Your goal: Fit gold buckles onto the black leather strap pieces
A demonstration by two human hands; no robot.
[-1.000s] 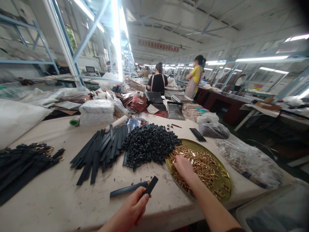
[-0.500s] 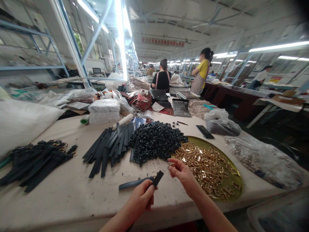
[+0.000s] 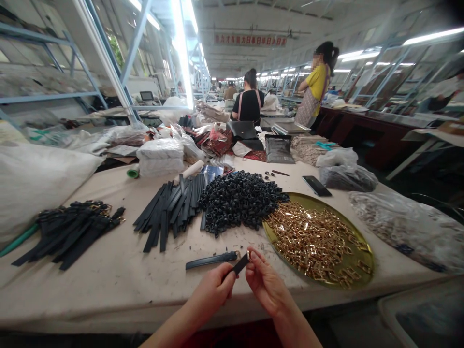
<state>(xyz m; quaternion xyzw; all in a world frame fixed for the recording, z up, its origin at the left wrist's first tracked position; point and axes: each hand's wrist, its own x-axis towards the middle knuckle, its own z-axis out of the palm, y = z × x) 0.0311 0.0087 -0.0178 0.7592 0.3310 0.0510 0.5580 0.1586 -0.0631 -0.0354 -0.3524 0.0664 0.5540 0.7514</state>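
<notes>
My left hand [image 3: 217, 285] is closed on a dark strap [image 3: 240, 265], whose free end points up and to the right. At that end, a small gold buckle [image 3: 248, 255] is pinched in my right hand [image 3: 264, 279], touching or very near the strap tip. Just beyond my hands lies another dark strap [image 3: 208, 260] with a loop and gold buckle at its right end. Gold buckles [image 3: 308, 237] are heaped on a round golden tray [image 3: 367, 278] to the right. A mound of small black loops [image 3: 239, 203] stands behind my hands.
Loose dark straps [image 3: 174, 208] fan out left of the loops. Farther left, straps with buckles [image 3: 79, 229] lie in a bundle. A phone [image 3: 316, 185], plastic bags [image 3: 398, 222] and a large white sack [image 3: 39, 179] surround the work area. Two people are beyond the table.
My right hand has moved from beside the tray's near left edge to the strap end, bringing the buckle against or close to it. The view has shifted slightly.
</notes>
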